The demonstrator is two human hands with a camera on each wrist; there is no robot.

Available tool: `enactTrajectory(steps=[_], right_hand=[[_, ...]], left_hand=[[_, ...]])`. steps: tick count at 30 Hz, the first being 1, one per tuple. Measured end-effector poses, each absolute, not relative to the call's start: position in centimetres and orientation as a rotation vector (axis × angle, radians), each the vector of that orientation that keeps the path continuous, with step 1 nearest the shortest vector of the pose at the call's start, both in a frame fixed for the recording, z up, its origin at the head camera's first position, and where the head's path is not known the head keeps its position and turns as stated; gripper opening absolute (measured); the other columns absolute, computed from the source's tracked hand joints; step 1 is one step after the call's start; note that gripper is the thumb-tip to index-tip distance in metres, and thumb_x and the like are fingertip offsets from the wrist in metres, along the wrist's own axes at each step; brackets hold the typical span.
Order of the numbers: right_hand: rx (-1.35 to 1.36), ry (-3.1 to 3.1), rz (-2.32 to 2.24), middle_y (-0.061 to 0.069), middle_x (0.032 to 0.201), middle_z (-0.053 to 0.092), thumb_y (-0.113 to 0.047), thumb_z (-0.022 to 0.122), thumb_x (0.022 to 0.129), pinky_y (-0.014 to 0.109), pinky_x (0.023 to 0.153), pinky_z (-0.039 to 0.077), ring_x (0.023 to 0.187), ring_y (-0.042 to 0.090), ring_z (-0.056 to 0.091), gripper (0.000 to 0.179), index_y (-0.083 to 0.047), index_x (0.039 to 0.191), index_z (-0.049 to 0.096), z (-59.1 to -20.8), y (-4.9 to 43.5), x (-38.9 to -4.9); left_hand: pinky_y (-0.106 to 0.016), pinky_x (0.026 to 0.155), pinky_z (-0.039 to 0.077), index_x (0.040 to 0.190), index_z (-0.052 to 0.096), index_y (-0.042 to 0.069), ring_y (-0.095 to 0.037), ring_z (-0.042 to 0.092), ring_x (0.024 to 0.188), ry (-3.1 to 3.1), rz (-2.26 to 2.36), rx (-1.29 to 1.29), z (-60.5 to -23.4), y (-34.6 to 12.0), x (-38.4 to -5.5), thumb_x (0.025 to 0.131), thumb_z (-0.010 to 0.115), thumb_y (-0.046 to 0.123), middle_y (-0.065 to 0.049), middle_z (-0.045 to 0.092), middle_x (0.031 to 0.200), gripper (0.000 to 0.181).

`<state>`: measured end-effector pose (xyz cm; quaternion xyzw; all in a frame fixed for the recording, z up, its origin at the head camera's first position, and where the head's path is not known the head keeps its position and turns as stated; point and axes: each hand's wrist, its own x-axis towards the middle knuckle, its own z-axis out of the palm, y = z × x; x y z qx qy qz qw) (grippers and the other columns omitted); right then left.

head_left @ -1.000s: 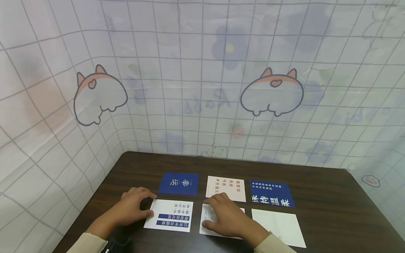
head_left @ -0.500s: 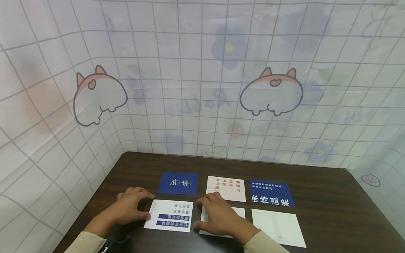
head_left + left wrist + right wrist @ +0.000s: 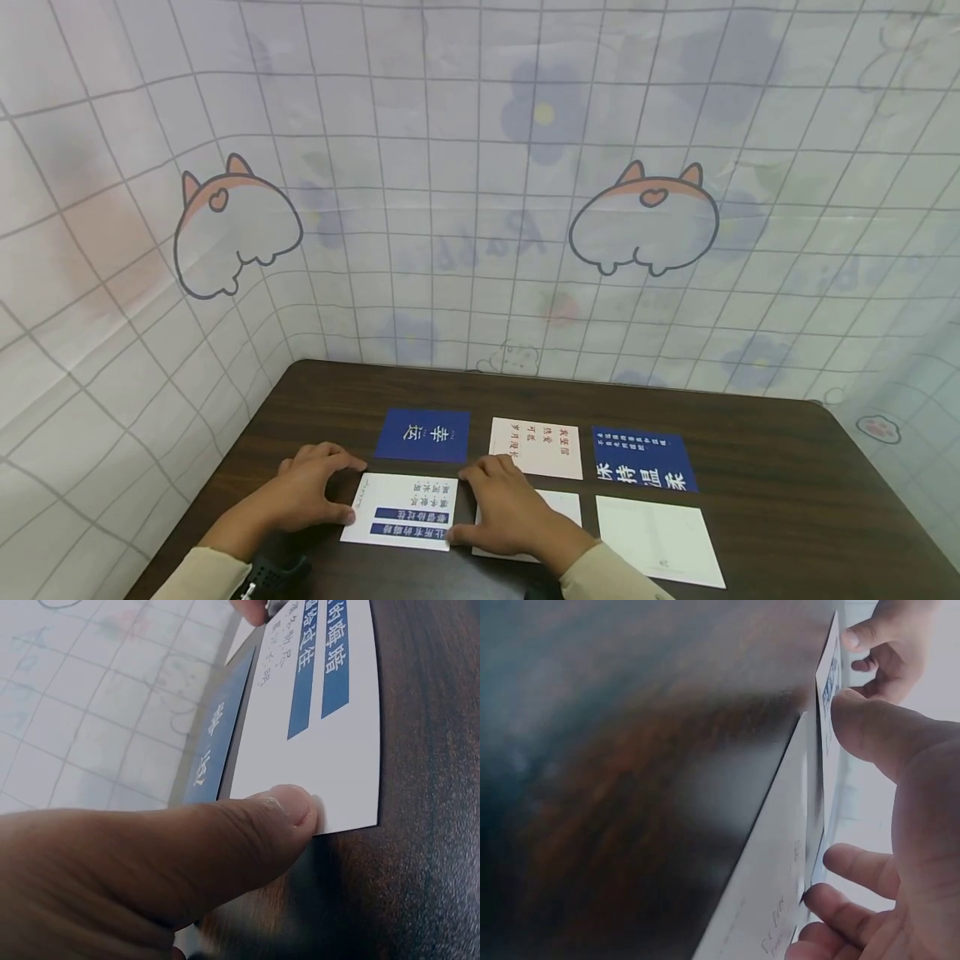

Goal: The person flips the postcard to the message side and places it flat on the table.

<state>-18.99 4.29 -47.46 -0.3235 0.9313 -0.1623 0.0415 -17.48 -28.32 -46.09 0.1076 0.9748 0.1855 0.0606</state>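
Observation:
A white card with two blue printed bars (image 3: 401,510) lies flat between both hands in the head view. My left hand (image 3: 306,492) is at its left edge, thumb and fingers spread apart. In the left wrist view the left thumb (image 3: 262,825) touches the card's short edge. My right hand (image 3: 510,515) spans the card's right edge, its thumb at the near right corner and fingertips by the far one. Under that hand lies a second white card (image 3: 562,504), partly hidden. The right wrist view has the right thumb (image 3: 866,724) overlapping the barred card.
Behind stand a row of cards lying flat: a blue one (image 3: 423,435), a cream one with red writing (image 3: 538,446), and another blue one (image 3: 645,458). A mostly plain white card (image 3: 660,542) lies front right on the dark wooden table (image 3: 787,492). A patterned curtain (image 3: 480,167) surrounds the table.
My right hand has slid left, from over the middle white card to the right edge of the barred card. The left hand has shifted slightly left; the cards look unmoved.

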Motion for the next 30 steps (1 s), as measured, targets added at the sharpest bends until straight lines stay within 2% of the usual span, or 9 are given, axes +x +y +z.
enactTrajectory(steps=[19,30], right_hand=[[-0.979,2.875,-0.457,0.008,0.131,0.054,-0.07,0.077,0.075,0.047,0.108,0.035,0.124,0.027,0.044,0.088,-0.01,0.137,0.061,-47.9,3.2,-19.4],[-0.937,2.87,-0.5,0.008,0.129,0.055,-0.065,0.084,0.071,0.048,0.108,0.036,0.123,0.028,0.045,0.077,-0.013,0.123,0.063,-47.8,3.0,-19.4]], left_hand=[[-0.069,0.093,0.036,0.123,0.072,0.025,-0.04,0.046,0.125,2.936,0.542,0.345,-45.9,-28.2,-17.5,0.067,0.096,0.04,-0.007,0.057,0.129,0.063],[-0.066,0.092,0.036,0.123,0.071,0.027,-0.039,0.045,0.124,2.923,0.517,0.328,-45.8,-27.9,-17.6,0.067,0.096,0.038,-0.006,0.056,0.128,0.062]])
